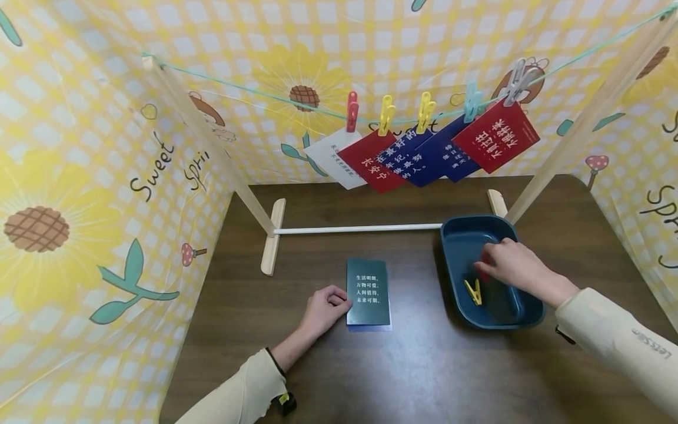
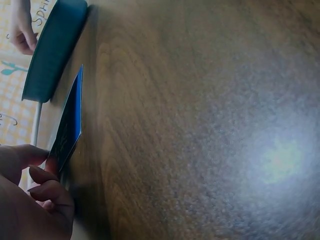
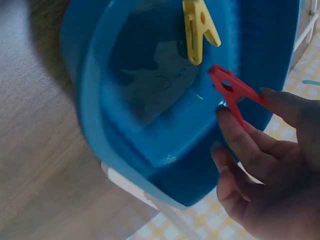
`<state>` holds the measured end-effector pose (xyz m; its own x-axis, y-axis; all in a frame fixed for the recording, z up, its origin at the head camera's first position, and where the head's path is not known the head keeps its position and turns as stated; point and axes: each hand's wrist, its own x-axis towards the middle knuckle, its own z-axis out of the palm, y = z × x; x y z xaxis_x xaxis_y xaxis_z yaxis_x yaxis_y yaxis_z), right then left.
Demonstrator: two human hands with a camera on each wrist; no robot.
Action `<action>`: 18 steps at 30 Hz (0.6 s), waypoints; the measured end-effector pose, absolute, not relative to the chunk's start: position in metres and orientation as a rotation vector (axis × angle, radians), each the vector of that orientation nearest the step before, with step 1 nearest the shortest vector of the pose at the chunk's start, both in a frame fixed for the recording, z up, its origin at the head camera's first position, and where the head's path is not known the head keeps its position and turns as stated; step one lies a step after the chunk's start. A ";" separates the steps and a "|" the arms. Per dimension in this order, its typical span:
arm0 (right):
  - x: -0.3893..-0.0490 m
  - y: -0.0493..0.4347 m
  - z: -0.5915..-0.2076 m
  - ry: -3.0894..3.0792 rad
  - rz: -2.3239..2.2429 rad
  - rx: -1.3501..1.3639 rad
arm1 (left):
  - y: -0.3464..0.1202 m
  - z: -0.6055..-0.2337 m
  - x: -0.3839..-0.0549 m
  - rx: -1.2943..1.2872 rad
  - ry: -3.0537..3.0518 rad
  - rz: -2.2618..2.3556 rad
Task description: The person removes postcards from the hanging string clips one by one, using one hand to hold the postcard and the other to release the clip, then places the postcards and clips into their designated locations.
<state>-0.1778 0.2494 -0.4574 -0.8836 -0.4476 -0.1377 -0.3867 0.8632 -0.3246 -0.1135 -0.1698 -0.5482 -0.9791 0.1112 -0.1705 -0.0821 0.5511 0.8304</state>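
My left hand (image 1: 326,306) pinches the left edge of a dark green card (image 1: 367,288) printed with white writing. A blue card edge (image 2: 78,112) shows beneath it, and in the left wrist view the green card is tilted up. Over the blue basin (image 1: 450,259), my right hand (image 1: 511,262) pinches a red clothespin (image 3: 235,92) by its handle ends, between thumb and finger. Inside the basin lies a yellow clothespin (image 1: 474,292).
Behind, a green string (image 1: 254,92) runs between two wooden posts (image 1: 212,147). Clothespins hold several cards (image 1: 371,162) on it, white, red and blue. A white rod (image 1: 360,228) joins the stand's feet. Patterned cloth (image 1: 69,106) surrounds the brown table (image 1: 413,383).
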 end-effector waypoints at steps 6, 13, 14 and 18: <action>-0.178 0.253 -0.460 2.633 -0.453 -0.478 | -0.171 -0.547 -0.113 0.041 2.560 1.358; -0.175 0.252 -0.465 2.567 -0.414 -0.376 | -0.172 -0.548 -0.113 0.068 2.547 1.306; -0.175 0.251 -0.466 2.568 -0.411 -0.375 | -0.172 -0.549 -0.113 0.079 2.549 1.304; -0.175 0.250 -0.468 2.576 -0.397 -0.366 | -0.172 -0.549 -0.113 0.091 2.562 1.301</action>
<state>-0.1750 0.2504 -0.4680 -0.8369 -0.3286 -0.4378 -0.1815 0.9211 -0.3444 -0.1132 -0.1715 -0.5490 -0.9625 0.1747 -0.2075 -0.0644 0.5959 0.8005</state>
